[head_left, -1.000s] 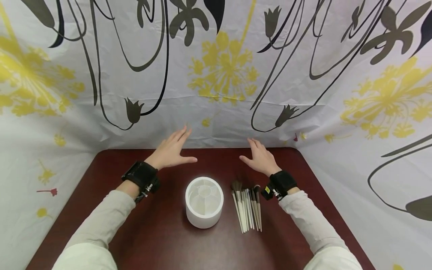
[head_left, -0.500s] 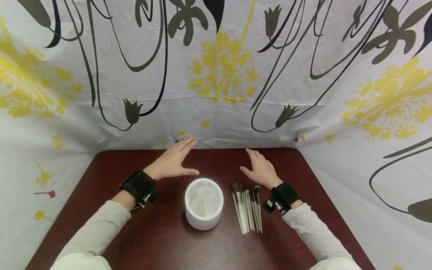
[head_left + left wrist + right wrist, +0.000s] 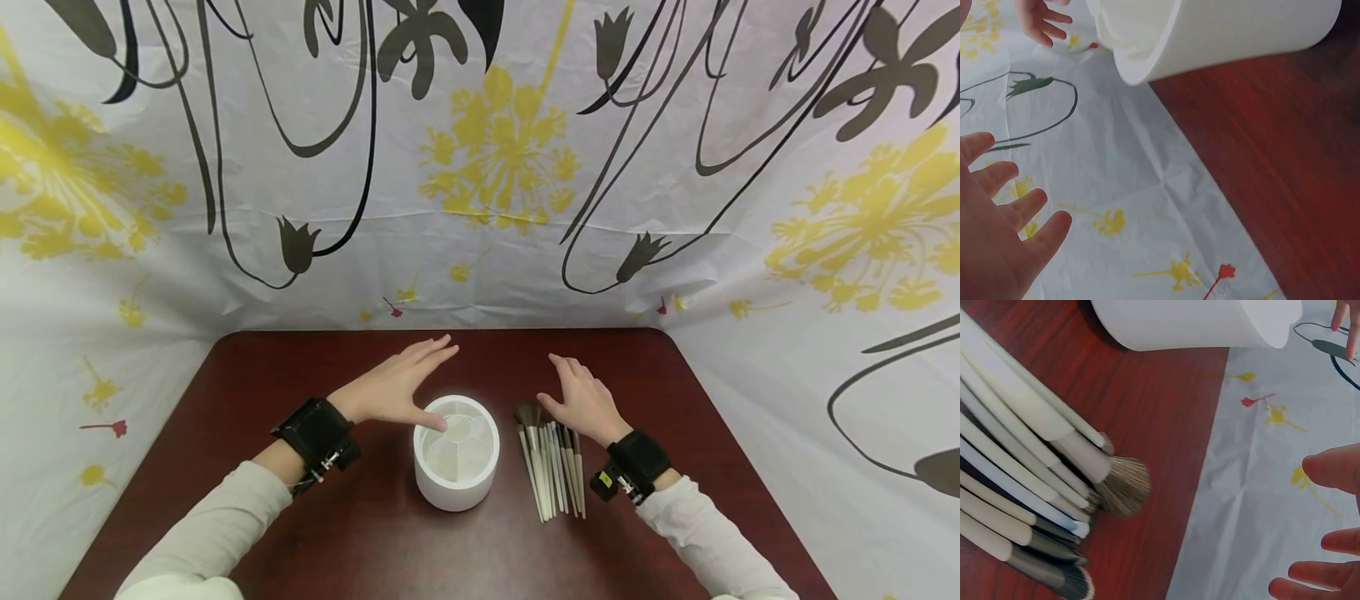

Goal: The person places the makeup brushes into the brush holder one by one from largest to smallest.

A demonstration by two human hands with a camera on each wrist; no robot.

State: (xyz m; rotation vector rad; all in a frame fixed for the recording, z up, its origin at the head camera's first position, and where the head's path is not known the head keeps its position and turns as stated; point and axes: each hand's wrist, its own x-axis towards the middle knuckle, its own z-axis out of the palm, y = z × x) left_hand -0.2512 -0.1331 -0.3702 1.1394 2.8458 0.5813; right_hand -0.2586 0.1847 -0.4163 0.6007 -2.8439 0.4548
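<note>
A round white divided organizer cup (image 3: pixel 456 492) stands upright on the dark red table. Above its far left rim hovers my left hand (image 3: pixel 393 385), fingers spread, with the thumb overlapping the cup's opening in the head view. Several makeup brushes (image 3: pixel 551 475) lie side by side to the right of the cup, bristles toward the far side. My right hand (image 3: pixel 585 400) is held over the bristle end of the brushes, fingers extended and holding nothing. In the right wrist view the brushes (image 3: pixel 1035 431) show pale handles, and one has a large fluffy brown head.
The table (image 3: pixel 360 525) has rounded far corners. A white cloth (image 3: pixel 480 283) printed with yellow flowers and dark stems hangs behind it and along both sides. Each wrist wears a black strap with a small camera, such as the left wrist camera (image 3: pixel 318 437).
Both hands have come down and nearer. The left hand has moved right toward the cup, its thumb now over the rim; the right hand has approached the brushes. Cup and brushes stay put.
</note>
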